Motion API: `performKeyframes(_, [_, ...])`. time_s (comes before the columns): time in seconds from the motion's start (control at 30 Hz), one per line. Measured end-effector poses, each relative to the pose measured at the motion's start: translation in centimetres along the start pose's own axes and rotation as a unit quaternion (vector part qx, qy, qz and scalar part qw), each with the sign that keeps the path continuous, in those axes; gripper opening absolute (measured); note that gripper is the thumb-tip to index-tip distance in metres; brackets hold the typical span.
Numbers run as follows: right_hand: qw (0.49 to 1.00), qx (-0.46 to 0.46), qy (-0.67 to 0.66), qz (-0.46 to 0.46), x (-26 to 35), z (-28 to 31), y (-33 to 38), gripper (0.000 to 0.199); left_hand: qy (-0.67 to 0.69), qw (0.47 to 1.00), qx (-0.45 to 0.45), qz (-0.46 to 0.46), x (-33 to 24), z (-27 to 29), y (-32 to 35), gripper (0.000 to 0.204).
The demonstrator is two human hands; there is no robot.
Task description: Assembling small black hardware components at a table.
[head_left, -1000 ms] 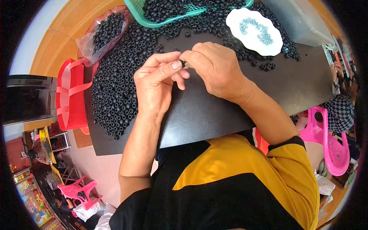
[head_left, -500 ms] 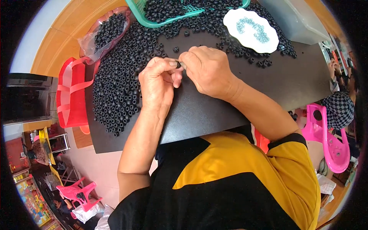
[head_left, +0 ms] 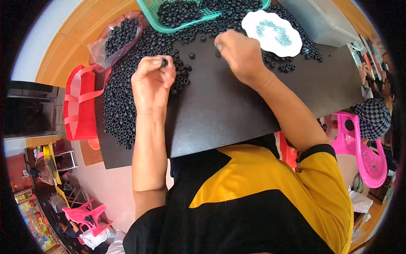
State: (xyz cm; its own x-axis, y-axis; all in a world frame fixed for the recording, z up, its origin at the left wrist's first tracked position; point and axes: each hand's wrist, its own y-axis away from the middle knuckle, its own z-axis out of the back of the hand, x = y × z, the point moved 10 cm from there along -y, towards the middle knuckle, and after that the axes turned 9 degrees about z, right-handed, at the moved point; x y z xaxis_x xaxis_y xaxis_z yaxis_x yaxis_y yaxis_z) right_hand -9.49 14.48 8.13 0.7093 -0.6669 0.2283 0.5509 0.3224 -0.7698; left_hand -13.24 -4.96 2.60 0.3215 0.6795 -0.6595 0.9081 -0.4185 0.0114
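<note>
1. hands now split apart, no longer joined mid-board.
2. left hand (head_left: 151, 78) pinched shut on a black ring (head_left: 163, 62), lifted beside the ring heap (head_left: 122, 97).
3. right hand (head_left: 239, 53) reaching toward the white dish (head_left: 270, 33); fingers curled, grip unclear.

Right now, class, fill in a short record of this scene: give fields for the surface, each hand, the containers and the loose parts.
surface: dark table
left hand: left hand raised over the table, pinching a small black ring at its fingertips
right hand: right hand stretched toward the white dish, fingers down among loose rings
containers: green basket and clear bag, both holding black rings; white dish holding small bluish pieces
loose parts: heap of black rings along the table's left side
beside table: red bag
</note>
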Motion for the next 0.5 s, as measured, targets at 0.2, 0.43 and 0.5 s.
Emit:
performKeyframes(0.2, [0.986, -0.040, -0.152, -0.064, 0.4, -0.6, -0.2, 0.012, -0.056, 0.992, -0.099, 0.049, 2.9, 0.1, -0.3, 0.019])
performKeyframes(0.43, [0.970, 0.009, -0.230, -0.084, 1.0, -1.0, -0.5, 0.012, -0.003, 0.995, -0.017, 0.101, 4.9, -1.0, -0.7, 0.031])
performKeyframes(0.5, [0.966, 0.007, -0.245, -0.085, 1.1, -0.8, -0.6, 0.013, 0.020, 0.994, 0.003, 0.108, 5.1, -1.3, -0.6, 0.028])
